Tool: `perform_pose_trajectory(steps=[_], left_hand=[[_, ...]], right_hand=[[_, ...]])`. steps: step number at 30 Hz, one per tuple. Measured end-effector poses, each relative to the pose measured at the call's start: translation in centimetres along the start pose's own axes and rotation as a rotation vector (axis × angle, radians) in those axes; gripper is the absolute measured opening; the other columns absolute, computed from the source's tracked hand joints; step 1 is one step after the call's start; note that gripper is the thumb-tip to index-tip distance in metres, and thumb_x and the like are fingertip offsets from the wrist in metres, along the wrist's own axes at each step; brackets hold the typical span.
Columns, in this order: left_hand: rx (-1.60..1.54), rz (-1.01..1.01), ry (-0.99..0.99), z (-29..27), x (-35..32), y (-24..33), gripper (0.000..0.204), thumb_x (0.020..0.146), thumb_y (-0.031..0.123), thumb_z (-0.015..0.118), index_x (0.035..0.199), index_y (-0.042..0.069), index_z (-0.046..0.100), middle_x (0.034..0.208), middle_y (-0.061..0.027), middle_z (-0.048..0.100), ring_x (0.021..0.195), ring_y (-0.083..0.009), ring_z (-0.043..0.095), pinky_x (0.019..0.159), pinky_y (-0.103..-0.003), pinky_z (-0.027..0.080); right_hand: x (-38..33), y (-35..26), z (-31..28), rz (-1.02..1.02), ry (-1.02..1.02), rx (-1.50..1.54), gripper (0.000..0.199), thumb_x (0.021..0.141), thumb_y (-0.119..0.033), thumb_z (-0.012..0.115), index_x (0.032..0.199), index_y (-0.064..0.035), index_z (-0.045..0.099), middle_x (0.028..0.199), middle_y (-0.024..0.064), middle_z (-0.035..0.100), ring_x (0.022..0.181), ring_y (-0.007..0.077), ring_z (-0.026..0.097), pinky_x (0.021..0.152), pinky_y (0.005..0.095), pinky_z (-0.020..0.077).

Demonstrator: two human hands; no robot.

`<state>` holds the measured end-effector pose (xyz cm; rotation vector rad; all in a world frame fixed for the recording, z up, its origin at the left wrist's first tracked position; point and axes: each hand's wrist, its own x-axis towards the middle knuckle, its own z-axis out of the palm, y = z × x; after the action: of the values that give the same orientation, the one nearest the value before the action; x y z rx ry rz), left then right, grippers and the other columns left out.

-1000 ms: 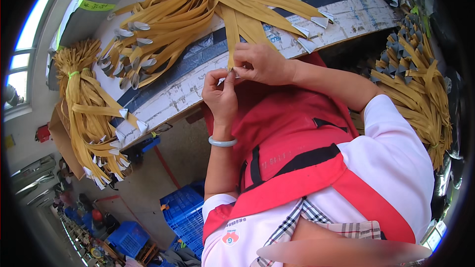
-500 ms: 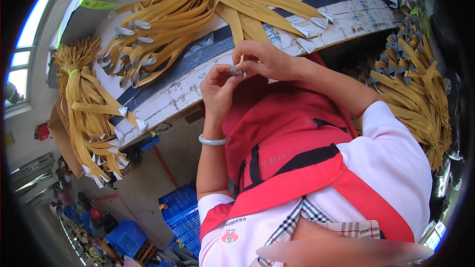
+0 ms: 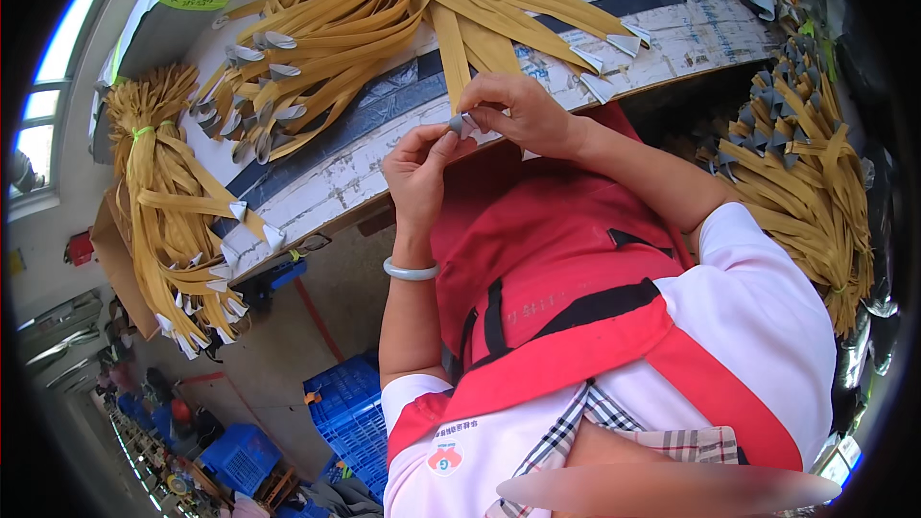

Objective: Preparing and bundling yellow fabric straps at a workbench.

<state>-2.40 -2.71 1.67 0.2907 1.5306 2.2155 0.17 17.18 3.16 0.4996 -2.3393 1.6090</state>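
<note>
Pinching one small grey tip (image 3: 459, 123) — half hidden — left hand (image 3: 414, 173) and right hand (image 3: 518, 115) fingers closed on it, yellow strap (image 3: 451, 48) above.

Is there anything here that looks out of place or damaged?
Nothing stands out. Both hands, left and right, pinch a small grey tip on a yellow strap. Other straps lie fanned on the table, and a tied bundle hangs over its edge.

A single head-worn fisheye view looks steeply down from close above the left hand (image 3: 417, 173) and right hand (image 3: 518, 115), facing the worktop (image 3: 317, 182) edge just beyond them.
</note>
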Motion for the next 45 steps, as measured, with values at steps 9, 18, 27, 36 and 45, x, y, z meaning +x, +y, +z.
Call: perform_pose_trajectory(steps=[9,18,27,36,45], left_hand=[[0.743,0.589,0.064,2.0,0.1,-1.0,0.011,0.083,-0.006,0.07,0.088,-0.001,0.062,0.083,-0.0099,0.064,0.071,-0.0188,0.061,0.065,-0.028,0.05],[0.695,0.556,0.078,2.3,-0.1,-2.4,0.012,0.084,-0.009,0.068,0.087,-0.001,0.06,0.083,-0.0074,0.061,0.075,-0.0147,0.059,0.067,-0.025,0.048],[0.639,0.45,-0.022,1.7,-0.6,-1.9,0.012,0.084,-0.01,0.065,0.091,-0.001,0.06,0.082,-0.0122,0.062,0.072,-0.0221,0.061,0.065,-0.03,0.049],[0.211,0.506,0.618,-9.9,0.1,8.2,0.028,0.099,0.008,0.056,0.124,0.0,0.047,0.111,-0.0113,0.058,0.09,-0.0224,0.067,0.076,-0.036,0.062],[0.422,0.068,0.122,-4.2,-3.6,-0.7,0.01,0.094,0.0,0.062,0.103,-0.001,0.066,0.091,-0.0045,0.065,0.083,-0.0109,0.064,0.076,-0.023,0.052]], right_hand=[[-1.1,-1.6,-0.4,0.504,0.065,0.249,0.022,0.092,-0.022,0.072,0.092,-0.002,0.063,0.077,-0.0007,0.062,0.069,0.0048,0.058,0.062,0.0207,0.0479],[-2.5,-2.1,1.2,0.584,0.245,0.506,0.022,0.091,-0.021,0.072,0.088,-0.0017,0.061,0.078,0.002,0.064,0.071,0.0061,0.058,0.065,0.0217,0.0509],[-2.3,0.5,0.2,0.514,0.18,0.307,0.017,0.097,-0.016,0.064,0.092,-0.0009,0.062,0.08,0.0001,0.06,0.072,0.0066,0.056,0.066,0.0225,0.0485],[-3.5,1.2,-6.7,0.468,0.281,0.092,0.018,0.096,-0.019,0.065,0.089,-0.004,0.061,0.078,-0.0031,0.056,0.07,0.005,0.051,0.065,0.0199,0.0432],[-8.7,-0.4,-7.6,0.023,-0.364,-0.665,0.011,0.083,-0.004,0.062,0.092,-0.0058,0.057,0.101,0.0097,0.055,0.09,0.0298,0.061,0.074,0.0387,0.0507]])
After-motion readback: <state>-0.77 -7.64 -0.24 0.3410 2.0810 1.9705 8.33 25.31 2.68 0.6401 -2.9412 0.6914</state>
